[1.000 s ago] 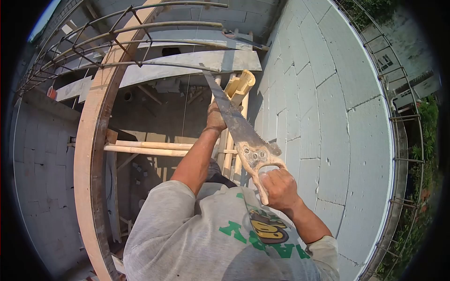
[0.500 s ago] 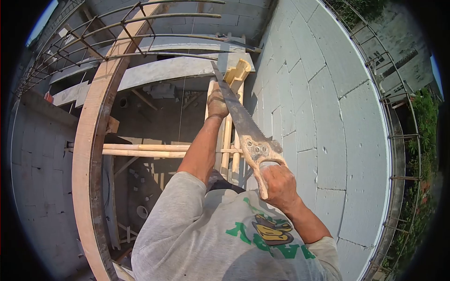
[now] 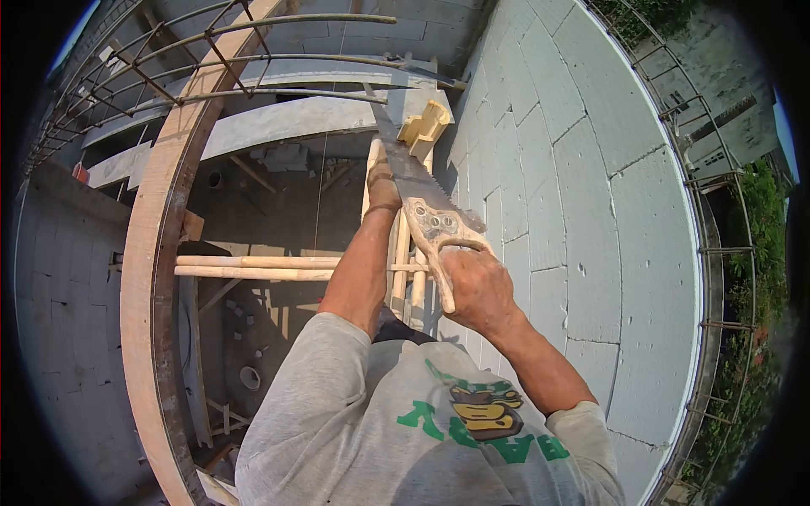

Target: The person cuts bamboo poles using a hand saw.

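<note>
My right hand (image 3: 479, 288) is closed around the wooden handle of a hand saw (image 3: 411, 181). The saw's toothed blade points up and away, lying across a split, pale yellow bamboo piece (image 3: 424, 129). Beside the blade's left edge, my left hand (image 3: 382, 184) is wrapped around something, seemingly the bamboo; its fingers are mostly hidden by the saw. Upright bamboo poles (image 3: 400, 270) stand below the hands, close to the block wall.
A grey block wall (image 3: 582, 253) runs along the right. At the left a long wooden beam (image 3: 150, 253) curves through view under a rebar cage (image 3: 211, 63). Horizontal bamboo poles (image 3: 261, 268) cross the deep space below. Grey boards (image 3: 278, 122) span the far side.
The saw and my right hand have moved forward and to the left, with the handle now closer to my left hand. My left hand has stayed near the bamboo.
</note>
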Action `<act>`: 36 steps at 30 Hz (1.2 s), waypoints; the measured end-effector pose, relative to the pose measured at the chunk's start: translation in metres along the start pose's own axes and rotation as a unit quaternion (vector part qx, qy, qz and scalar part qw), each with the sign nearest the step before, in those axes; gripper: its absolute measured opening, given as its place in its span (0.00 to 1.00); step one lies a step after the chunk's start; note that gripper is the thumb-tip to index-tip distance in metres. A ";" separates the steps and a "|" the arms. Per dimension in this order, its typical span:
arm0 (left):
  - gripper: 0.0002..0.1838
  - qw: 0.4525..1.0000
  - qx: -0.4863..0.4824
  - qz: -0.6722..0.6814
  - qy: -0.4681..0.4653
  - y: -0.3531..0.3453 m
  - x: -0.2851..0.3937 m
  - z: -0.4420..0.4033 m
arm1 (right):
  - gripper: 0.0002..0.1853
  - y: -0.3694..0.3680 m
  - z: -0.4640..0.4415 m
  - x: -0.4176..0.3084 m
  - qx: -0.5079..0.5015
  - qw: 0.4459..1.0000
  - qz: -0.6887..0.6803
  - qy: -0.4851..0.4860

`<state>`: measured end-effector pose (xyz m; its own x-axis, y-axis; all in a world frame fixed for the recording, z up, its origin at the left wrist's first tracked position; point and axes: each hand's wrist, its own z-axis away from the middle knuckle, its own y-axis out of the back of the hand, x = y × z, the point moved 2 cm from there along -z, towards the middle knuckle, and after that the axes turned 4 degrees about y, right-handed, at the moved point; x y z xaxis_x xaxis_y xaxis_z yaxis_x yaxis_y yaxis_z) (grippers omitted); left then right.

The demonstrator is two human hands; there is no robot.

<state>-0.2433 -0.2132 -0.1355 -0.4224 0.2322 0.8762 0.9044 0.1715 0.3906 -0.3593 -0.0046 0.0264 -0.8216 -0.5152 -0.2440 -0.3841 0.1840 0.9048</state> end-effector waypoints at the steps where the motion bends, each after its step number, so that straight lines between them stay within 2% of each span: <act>1: 0.24 1.000 0.000 -0.024 -0.013 0.010 0.022 -0.002 | 0.09 0.013 0.025 -0.006 -0.020 1.000 0.013 -0.001; 2: 0.24 0.999 -0.002 -0.025 0.041 0.014 0.029 0.000 | 0.08 0.025 0.053 -0.013 -0.042 0.999 0.024 -0.001; 4: 0.18 0.999 0.000 -0.029 0.027 0.008 0.027 0.003 | 0.08 0.047 0.088 -0.021 -0.045 0.999 0.014 0.008; 5: 0.16 0.999 0.007 -0.035 0.016 0.009 0.028 -0.001 | 0.08 0.043 0.081 -0.017 -0.044 0.999 0.013 0.014; 6: 0.16 0.998 0.006 -0.012 0.068 0.011 0.025 0.000 | 0.09 0.039 0.073 -0.015 -0.042 0.999 0.009 0.015; 7: 0.17 0.998 -0.006 0.020 0.065 0.011 0.022 -0.006 | 0.10 0.034 0.063 -0.012 -0.039 0.999 0.007 0.012; 9: 0.17 0.993 -0.045 0.082 0.077 0.001 -0.002 0.000 | 0.12 -0.006 0.004 0.010 -0.001 1.000 -0.012 0.020; 11: 0.18 0.997 -0.059 -0.053 0.013 -0.024 -0.045 -0.015 | 0.12 -0.033 -0.039 0.010 0.017 1.000 -0.002 0.006; 12: 0.18 0.998 -0.038 -0.042 0.025 -0.021 -0.042 -0.013 | 0.12 -0.029 -0.036 0.010 0.031 0.999 -0.017 0.003; 13: 0.18 0.999 -0.019 -0.028 0.038 -0.020 -0.037 -0.010 | 0.12 -0.021 -0.027 0.009 0.043 0.999 -0.030 -0.002; 17: 0.17 0.994 -0.018 0.003 0.105 0.016 0.034 0.001 | 0.10 0.029 0.086 -0.014 -0.026 0.999 0.027 0.004; 19: 0.27 0.998 0.011 0.006 0.057 0.011 0.023 -0.003 | 0.10 0.041 0.095 -0.019 -0.039 0.999 0.028 0.006; 20: 0.28 0.992 -0.009 -0.031 0.122 0.011 0.023 -0.005 | 0.11 0.040 0.093 -0.021 -0.039 0.999 0.026 0.001; 21: 0.27 0.995 0.020 -0.040 0.085 0.012 0.025 -0.001 | 0.10 0.031 0.074 -0.013 -0.026 0.999 0.018 0.012; 23: 0.21 0.995 -0.008 0.043 0.091 0.007 0.013 0.003 | 0.09 0.006 0.022 -0.001 -0.013 1.000 -0.012 0.012; 25: 0.22 0.990 -0.035 0.077 0.117 0.016 0.014 -0.008 | 0.08 -0.008 -0.007 0.013 0.008 0.999 -0.020 0.032; 26: 0.21 0.989 -0.004 0.106 0.103 0.020 0.026 -0.003 | 0.08 -0.013 -0.004 0.017 0.020 0.999 -0.015 0.032; 27: 0.21 0.995 -0.009 0.082 0.048 0.007 0.013 -0.001 | 0.08 -0.016 0.009 0.013 0.033 0.999 -0.015 0.016; 29: 0.19 0.996 -0.036 0.024 0.073 0.014 0.025 -0.003 | 0.07 0.004 0.037 0.001 0.015 1.000 -0.003 -0.014; 32: 0.18 0.991 -0.014 0.012 0.134 0.006 0.022 -0.003 | 0.06 0.035 0.110 -0.019 -0.014 1.000 0.018 -0.012; 33: 0.17 0.996 0.002 0.000 0.090 0.007 0.024 0.000 | 0.06 0.038 0.108 -0.020 -0.017 1.000 0.012 -0.009; 35: 0.16 0.997 -0.010 -0.003 0.076 0.005 0.012 -0.006 | 0.06 0.040 0.097 -0.018 -0.008 1.000 0.002 -0.009; 36: 0.16 0.999 0.019 -0.047 0.018 0.000 0.010 -0.004 | 0.07 0.028 0.074 -0.004 -0.011 1.000 -0.001 0.005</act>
<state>-0.2474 -0.2144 -0.1257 -0.5015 0.1799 0.8462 0.8581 0.2277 0.4602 -0.3978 0.0648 0.0264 -0.8165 -0.5238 -0.2427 -0.3769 0.1652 0.9114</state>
